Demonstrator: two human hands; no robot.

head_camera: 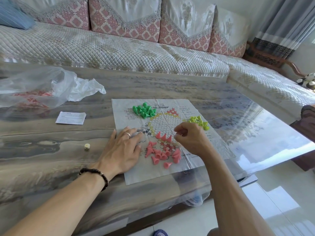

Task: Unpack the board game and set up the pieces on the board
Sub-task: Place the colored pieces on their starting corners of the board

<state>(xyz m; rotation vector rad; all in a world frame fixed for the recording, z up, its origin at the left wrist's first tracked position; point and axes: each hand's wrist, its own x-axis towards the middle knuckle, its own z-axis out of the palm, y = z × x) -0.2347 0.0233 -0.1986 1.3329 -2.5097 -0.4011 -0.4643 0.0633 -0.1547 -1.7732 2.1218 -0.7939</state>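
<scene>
A paper game board (170, 169) with a hexagon-cell star lies flat on the table. Green cone pieces (144, 109) are heaped at its upper left and yellow-green cones (199, 122) at its right. Several pink cones (160, 153) lie scattered over the near point, and three pink cones (163, 136) stand upright in a row. My left hand (123, 150) rests flat, fingers spread, on the board's left edge. My right hand (190, 137) hovers just right of the standing cones with fingertips pinched together; whether it holds a piece is hidden.
A crumpled clear plastic bag (42, 86) lies at the table's far left. A folded white leaflet (70, 118) and a small die (87, 146) sit left of the board. A quilted sofa (119, 48) runs behind the glossy table (255, 120).
</scene>
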